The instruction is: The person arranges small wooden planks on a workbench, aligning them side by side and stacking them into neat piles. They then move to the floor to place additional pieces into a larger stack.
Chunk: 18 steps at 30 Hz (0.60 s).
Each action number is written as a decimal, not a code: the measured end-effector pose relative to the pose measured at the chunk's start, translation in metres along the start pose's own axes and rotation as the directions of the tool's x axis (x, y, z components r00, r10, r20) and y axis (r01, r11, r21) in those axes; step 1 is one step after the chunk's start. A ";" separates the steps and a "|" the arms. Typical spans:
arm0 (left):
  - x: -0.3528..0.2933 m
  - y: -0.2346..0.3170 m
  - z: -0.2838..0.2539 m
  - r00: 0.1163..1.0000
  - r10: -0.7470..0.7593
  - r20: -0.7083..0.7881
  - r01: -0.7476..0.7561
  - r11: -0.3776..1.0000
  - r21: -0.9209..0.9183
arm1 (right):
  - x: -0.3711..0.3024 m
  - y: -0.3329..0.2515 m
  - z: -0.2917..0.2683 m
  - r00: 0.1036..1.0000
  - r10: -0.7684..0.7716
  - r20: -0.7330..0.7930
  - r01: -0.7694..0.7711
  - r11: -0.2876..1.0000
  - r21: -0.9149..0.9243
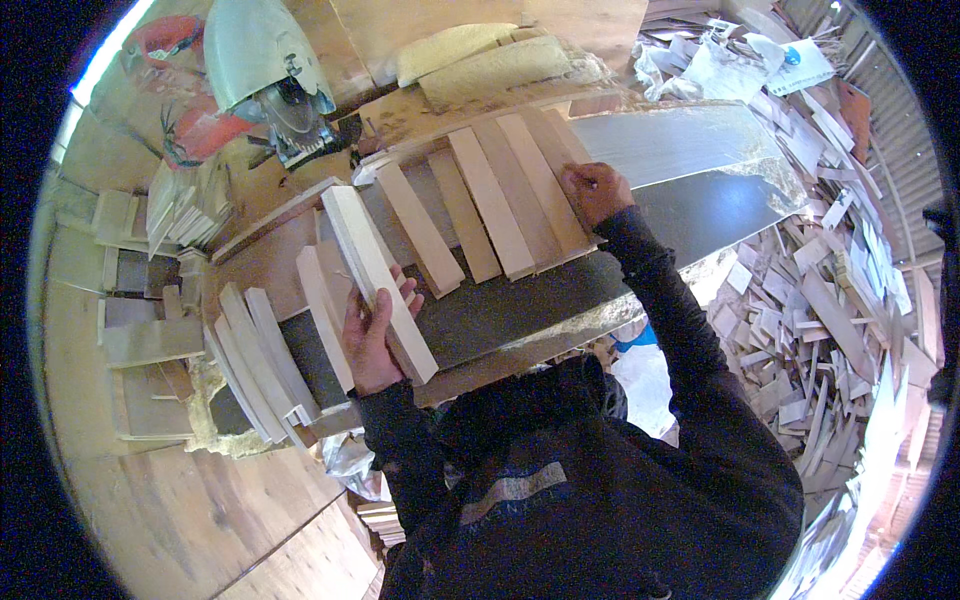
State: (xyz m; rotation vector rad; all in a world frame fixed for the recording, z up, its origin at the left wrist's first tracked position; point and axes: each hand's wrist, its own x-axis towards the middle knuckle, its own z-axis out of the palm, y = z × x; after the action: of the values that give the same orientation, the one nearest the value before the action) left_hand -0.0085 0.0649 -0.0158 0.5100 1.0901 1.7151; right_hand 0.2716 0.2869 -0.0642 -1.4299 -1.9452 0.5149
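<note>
A long pale wooden slat (378, 282) is gripped near its lower end by the left hand (372, 335), fingers wrapped around it, its length running up and away over the dark grey benchtop (520, 300). The right hand (592, 190) is pressed, fingers curled, on the rightmost of several slats laid side by side (500, 195); whether anything is pinched there cannot be told. A white paper sheet with a blue mark (795, 62) is seen among offcuts (820, 300) at the upper right.

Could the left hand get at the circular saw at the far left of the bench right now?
Probably not at once. The left hand is gripping a wooden slat, and the circular saw sits well beyond it. The path looks open, but the hand is occupied.
</note>
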 end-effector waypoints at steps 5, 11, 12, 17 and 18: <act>0.001 0.004 -0.008 1.000 0.016 -0.017 -0.016 1.000 0.002 | 0.016 0.016 -0.009 0.995 0.094 0.038 -0.095 0.995 0.033; 0.004 -0.002 -0.009 0.999 -0.004 -0.035 0.007 0.996 0.088 | 0.021 0.021 0.002 0.986 0.139 0.089 -0.141 0.990 0.016; 0.005 -0.005 -0.007 1.000 -0.005 -0.011 0.006 0.994 0.108 | 0.023 0.018 0.003 0.983 0.161 0.090 -0.162 0.987 0.013; 0.007 -0.014 0.001 1.000 -0.027 0.004 0.026 0.986 0.164 | 0.025 -0.010 0.002 0.994 0.050 -0.098 -0.058 0.995 -0.082; 0.008 -0.012 0.001 1.000 -0.023 0.001 0.023 0.992 0.124 | 0.023 -0.018 0.001 0.990 0.001 -0.143 -0.023 0.989 -0.149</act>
State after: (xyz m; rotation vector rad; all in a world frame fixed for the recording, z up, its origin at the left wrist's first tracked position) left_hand -0.0045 0.0734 -0.0263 0.5747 1.2017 1.6335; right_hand 0.2545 0.3029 -0.0464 -1.5289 -1.8950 0.2675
